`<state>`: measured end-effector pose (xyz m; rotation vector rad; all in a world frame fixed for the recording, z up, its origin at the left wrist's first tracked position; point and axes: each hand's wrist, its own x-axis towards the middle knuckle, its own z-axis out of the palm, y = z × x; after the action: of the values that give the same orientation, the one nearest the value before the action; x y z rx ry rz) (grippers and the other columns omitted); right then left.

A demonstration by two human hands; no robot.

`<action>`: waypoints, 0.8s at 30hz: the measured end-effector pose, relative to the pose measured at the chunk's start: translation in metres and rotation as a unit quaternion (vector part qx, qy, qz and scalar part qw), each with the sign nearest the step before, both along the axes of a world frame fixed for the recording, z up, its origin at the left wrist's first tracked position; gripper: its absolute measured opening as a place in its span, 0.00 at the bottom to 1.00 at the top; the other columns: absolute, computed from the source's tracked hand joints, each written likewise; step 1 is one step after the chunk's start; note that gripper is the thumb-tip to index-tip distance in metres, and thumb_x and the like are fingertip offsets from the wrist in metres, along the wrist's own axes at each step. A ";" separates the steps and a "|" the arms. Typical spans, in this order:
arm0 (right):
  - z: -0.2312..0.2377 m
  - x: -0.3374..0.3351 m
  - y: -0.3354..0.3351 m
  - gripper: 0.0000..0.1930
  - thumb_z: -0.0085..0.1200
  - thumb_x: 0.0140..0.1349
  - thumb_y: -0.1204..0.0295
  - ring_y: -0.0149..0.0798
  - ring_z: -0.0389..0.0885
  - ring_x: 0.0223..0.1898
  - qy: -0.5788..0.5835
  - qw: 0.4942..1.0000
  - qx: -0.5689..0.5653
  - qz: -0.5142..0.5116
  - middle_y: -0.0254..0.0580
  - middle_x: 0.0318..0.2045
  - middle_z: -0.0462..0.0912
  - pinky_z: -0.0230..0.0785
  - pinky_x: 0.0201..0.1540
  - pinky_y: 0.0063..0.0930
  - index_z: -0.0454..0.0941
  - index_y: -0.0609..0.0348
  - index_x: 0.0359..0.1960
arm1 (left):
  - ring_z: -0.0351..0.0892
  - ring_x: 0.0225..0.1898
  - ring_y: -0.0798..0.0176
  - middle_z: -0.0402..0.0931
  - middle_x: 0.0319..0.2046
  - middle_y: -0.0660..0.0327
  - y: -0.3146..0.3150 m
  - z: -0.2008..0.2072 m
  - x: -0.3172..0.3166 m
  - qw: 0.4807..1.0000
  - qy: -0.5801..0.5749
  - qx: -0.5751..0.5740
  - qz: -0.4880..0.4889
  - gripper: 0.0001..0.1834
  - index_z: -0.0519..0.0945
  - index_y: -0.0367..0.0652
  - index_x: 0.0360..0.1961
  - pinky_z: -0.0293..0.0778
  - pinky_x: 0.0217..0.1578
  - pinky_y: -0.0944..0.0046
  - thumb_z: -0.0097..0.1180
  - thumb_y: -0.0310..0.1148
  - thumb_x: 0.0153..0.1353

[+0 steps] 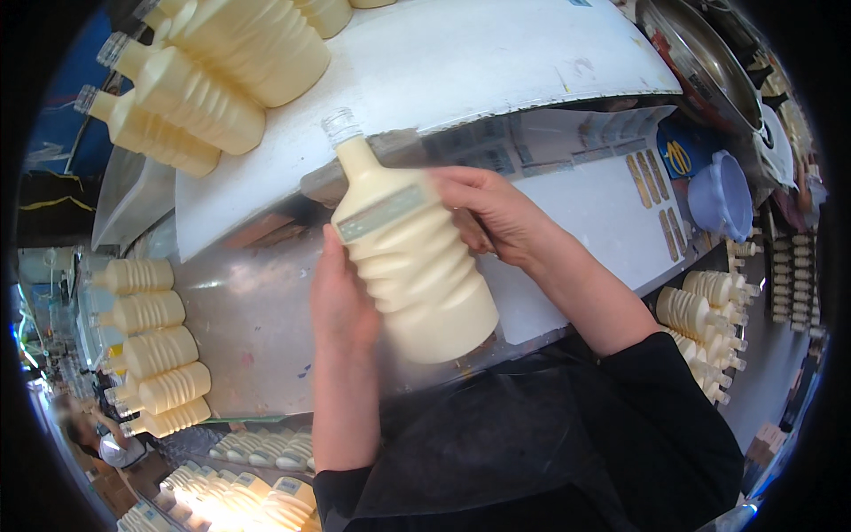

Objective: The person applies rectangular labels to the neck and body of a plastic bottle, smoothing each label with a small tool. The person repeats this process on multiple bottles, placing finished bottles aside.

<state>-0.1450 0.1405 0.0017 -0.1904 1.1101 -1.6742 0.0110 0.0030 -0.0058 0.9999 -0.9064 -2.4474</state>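
Note:
A cream-coloured ribbed bottle (425,282) with a clear threaded neck is held tilted between my hands above the table. Across its shoulder lies a grey-green strip (383,215). Along the bottle's left side rests my left hand (341,288), its thumb up near the strip's left end; its other fingers are largely hidden. My right hand (496,213) grips the upper right side with bent fingers, close to the strip's right end. Motion blurs both hands slightly.
Similar bottles (199,102) stand on the white raised board (496,58) at the far left, and more bottles (155,350) line the table's left edge. On a white sheet (612,213) lie several narrow strips (653,175). A lavender basin (720,197) sits at right.

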 end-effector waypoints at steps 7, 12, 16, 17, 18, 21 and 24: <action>-0.017 -0.011 0.010 0.20 0.60 0.71 0.66 0.27 0.83 0.43 -0.020 0.999 -0.011 0.029 0.36 0.45 0.86 0.77 0.43 0.22 0.79 0.63 0.60 | 0.76 0.63 0.54 0.75 0.64 0.52 -0.001 -0.009 0.001 0.999 0.021 0.033 -0.006 0.28 0.71 0.37 0.67 0.72 0.64 0.51 0.39 0.49 0.81; 0.003 -0.004 0.005 0.16 0.58 0.72 0.66 0.24 0.81 0.39 0.125 0.991 0.037 -0.021 0.34 0.41 0.86 0.74 0.42 0.20 0.81 0.63 0.56 | 0.79 0.59 0.54 0.80 0.58 0.52 0.000 0.001 0.002 0.999 0.021 0.035 -0.012 0.32 0.74 0.36 0.63 0.73 0.63 0.54 0.34 0.54 0.81; 0.016 0.005 -0.004 0.17 0.60 0.71 0.63 0.22 0.78 0.37 0.296 0.953 0.052 -0.041 0.32 0.38 0.84 0.71 0.44 0.19 0.82 0.65 0.52 | 0.81 0.56 0.59 0.82 0.55 0.55 -0.004 -0.002 0.000 0.994 0.039 -0.093 -0.046 0.33 0.76 0.36 0.60 0.74 0.59 0.58 0.34 0.57 0.80; 0.019 0.009 -0.008 0.17 0.61 0.70 0.62 0.22 0.77 0.36 0.315 0.946 0.064 -0.044 0.31 0.36 0.83 0.70 0.42 0.18 0.82 0.65 0.51 | 0.81 0.55 0.61 0.82 0.54 0.56 -0.005 -0.008 -0.001 0.989 0.005 -0.139 -0.058 0.33 0.76 0.36 0.59 0.75 0.57 0.60 0.36 0.57 0.80; 0.021 0.011 -0.011 0.18 0.62 0.69 0.61 0.21 0.75 0.35 0.335 0.938 0.074 -0.047 0.30 0.33 0.82 0.69 0.40 0.18 0.82 0.65 0.50 | 0.80 0.53 0.64 0.82 0.53 0.57 -0.006 -0.010 -0.002 0.980 -0.029 -0.185 -0.070 0.32 0.76 0.36 0.58 0.75 0.55 0.61 0.37 0.56 0.80; 0.018 0.007 -0.012 0.21 0.66 0.64 0.60 0.20 0.70 0.30 0.401 0.904 0.147 -0.025 0.25 0.27 0.76 0.64 0.34 0.18 0.82 0.64 0.50 | 0.78 0.49 0.69 0.81 0.49 0.60 -0.001 -0.002 -0.006 0.967 -0.008 -0.244 -0.071 0.27 0.76 0.37 0.56 0.75 0.51 0.65 0.41 0.52 0.81; 0.024 0.009 -0.012 0.18 0.62 0.70 0.66 0.21 0.79 0.37 0.398 0.903 0.159 0.004 0.32 0.36 0.85 0.72 0.42 0.17 0.79 0.66 0.54 | 0.77 0.46 0.71 0.80 0.46 0.61 -0.001 -0.007 -0.005 0.963 0.006 -0.265 -0.060 0.23 0.76 0.37 0.56 0.75 0.50 0.67 0.43 0.48 0.81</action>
<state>-0.1364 0.1283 0.0255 -0.7089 1.9646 -1.3899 0.0063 0.0020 -0.0132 0.7501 -1.5452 -2.1078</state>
